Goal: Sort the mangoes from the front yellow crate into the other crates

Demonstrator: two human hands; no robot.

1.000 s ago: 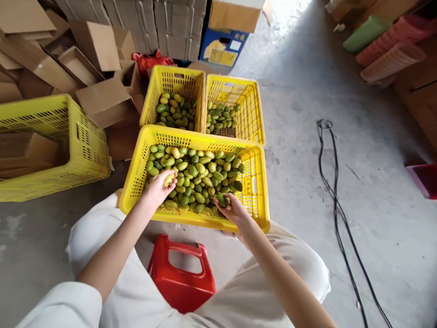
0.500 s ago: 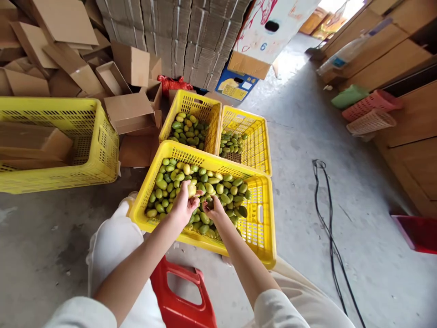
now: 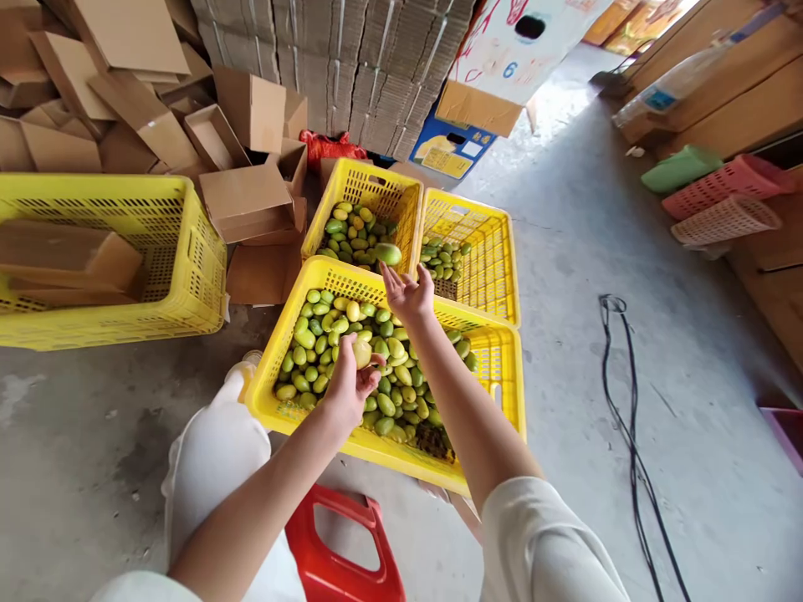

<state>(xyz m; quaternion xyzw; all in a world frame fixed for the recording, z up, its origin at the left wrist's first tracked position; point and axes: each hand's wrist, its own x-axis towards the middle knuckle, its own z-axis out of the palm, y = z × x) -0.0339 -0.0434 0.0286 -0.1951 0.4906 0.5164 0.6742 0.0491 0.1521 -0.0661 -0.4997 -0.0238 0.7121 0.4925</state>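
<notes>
My left hand (image 3: 349,389) is closed around a yellowish mango (image 3: 362,354), over the near yellow crate (image 3: 276,414), which holds many small green and yellowish mangoes (image 3: 385,405). Farther forward, my right hand (image 3: 407,294) reaches over that crate's back rim with its palm up and fingers spread. Just beyond its fingertips is a green mango (image 3: 388,253), seemingly in the air at the front of the back left crate (image 3: 411,201). That crate has green and yellow mangoes inside. Greener mangoes (image 3: 444,259) lie in the back right crate (image 3: 511,251).
A red plastic stool (image 3: 351,560) stands below the near crate. To the left is another yellow crate (image 3: 207,259) with cardboard inside, beside a heap of cardboard boxes (image 3: 244,196). A black cable (image 3: 632,418) lies on the floor at right, with plastic baskets (image 3: 728,188) farther back.
My right hand went from the near crate, beside my left hand, forward to the back left crate and opened, releasing a green mango. My left hand keeps its yellowish mango. The view has swung.
</notes>
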